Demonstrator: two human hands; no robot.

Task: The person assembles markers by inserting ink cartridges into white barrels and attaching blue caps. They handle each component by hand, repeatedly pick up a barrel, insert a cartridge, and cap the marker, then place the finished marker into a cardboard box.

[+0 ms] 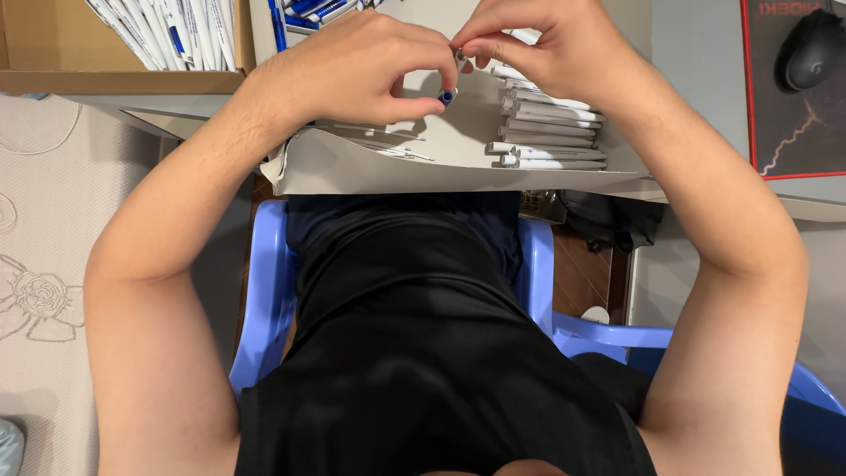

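Small blue pen cap [448,96] pinched above a white sheet [370,167]

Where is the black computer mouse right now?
In the head view, the black computer mouse sits at the far upper right, on a dark red-edged mouse pad, to the right of the person's right hand.

Two hands [370,66], one mouse [811,48], one blue chair [264,300].

Even indoor light, soft shadows, sharp w/ slight edge distortion.
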